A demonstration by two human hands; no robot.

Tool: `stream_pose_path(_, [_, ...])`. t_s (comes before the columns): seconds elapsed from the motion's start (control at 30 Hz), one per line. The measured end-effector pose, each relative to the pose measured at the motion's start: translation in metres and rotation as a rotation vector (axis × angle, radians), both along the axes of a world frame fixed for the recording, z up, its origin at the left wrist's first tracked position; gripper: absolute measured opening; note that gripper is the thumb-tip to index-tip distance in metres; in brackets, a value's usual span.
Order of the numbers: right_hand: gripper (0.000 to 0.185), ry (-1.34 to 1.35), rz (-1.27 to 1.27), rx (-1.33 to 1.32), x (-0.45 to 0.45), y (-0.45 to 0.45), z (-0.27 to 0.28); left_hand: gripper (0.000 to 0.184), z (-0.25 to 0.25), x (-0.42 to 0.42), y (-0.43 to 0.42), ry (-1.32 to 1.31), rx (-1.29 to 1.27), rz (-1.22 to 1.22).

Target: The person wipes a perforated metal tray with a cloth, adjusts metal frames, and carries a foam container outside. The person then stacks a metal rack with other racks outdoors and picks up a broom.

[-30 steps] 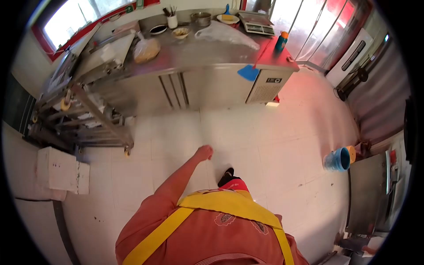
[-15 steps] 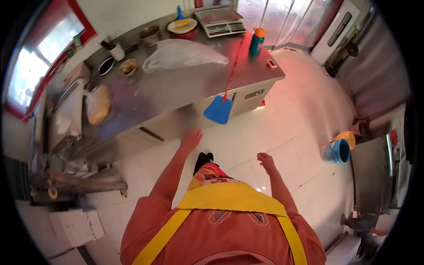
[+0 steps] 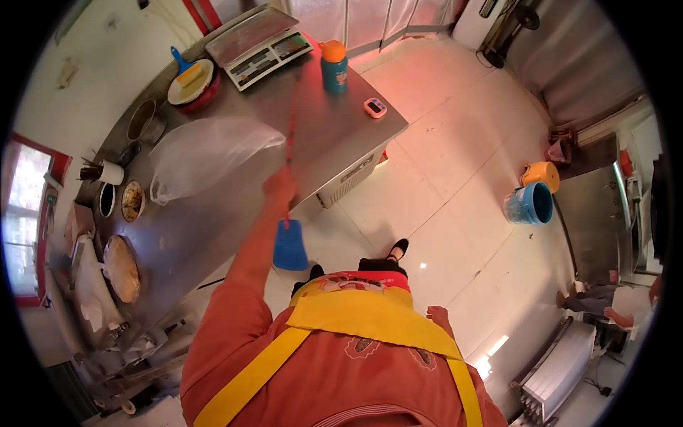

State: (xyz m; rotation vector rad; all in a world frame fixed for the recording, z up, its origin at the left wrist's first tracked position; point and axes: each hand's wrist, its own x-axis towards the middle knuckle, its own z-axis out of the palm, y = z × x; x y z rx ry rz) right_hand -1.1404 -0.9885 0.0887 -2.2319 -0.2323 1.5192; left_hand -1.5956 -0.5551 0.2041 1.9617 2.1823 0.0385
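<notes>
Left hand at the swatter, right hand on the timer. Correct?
Not quite: the right hand isn't on the timer. The head view shows it low beside the apron, while the timer lies on the counter. The left hand is at the swatter, as stated.

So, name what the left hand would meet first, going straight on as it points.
Most likely the red handle of the blue fly swatter, which the left hand seems to touch, though blur hides the grip. Past it, roughly in line, stands the teal bottle.
</notes>
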Motion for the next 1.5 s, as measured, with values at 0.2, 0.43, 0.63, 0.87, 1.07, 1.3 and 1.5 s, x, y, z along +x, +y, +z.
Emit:
stream_pose_path(0.2, [0.021, 0.029, 0.271, -0.059, 0.128, 0.09, -0.027, 0.016, -0.012, -0.038, 0.008, 0.067, 0.071, 0.193])
stream_pose_path(0.43, [0.013, -0.075, 0.309, 0.073, 0.308, 0.306, -0.016, 0.016, -0.046, 0.0, 0.021, 0.171, 0.185, 0.22])
stream_pose_path(0.63, [0.022, -0.073, 0.23, 0.234, 0.317, 0.448, 0.042, 0.016, -0.014, 0.028, 0.064, 0.286, -0.085, 0.427])
stream_pose_path(0.87, [0.022, 0.0, 0.684, -0.031, 0.304, 0.456, 0.016, 0.014, -0.01, 0.035, 0.111, 0.385, 0.003, 0.3])
stream_pose_path(1.07, [0.024, 0.011, 0.696, -0.092, 0.309, 0.505, 0.018, 0.021, 0.009, 0.056, 0.153, 0.437, -0.018, 0.387])
stream_pose_path(1.3, [0.016, -0.005, 0.783, 0.002, 0.38, 0.585, -0.034, 0.045, 0.014, 0.213, 0.166, 0.001, 0.408, 0.321])
stream_pose_path(1.5, [0.019, 0.008, 0.754, 0.024, 0.418, 0.698, -0.033, 0.009, 0.103, 0.393, 0.274, -0.495, 0.375, 0.221])
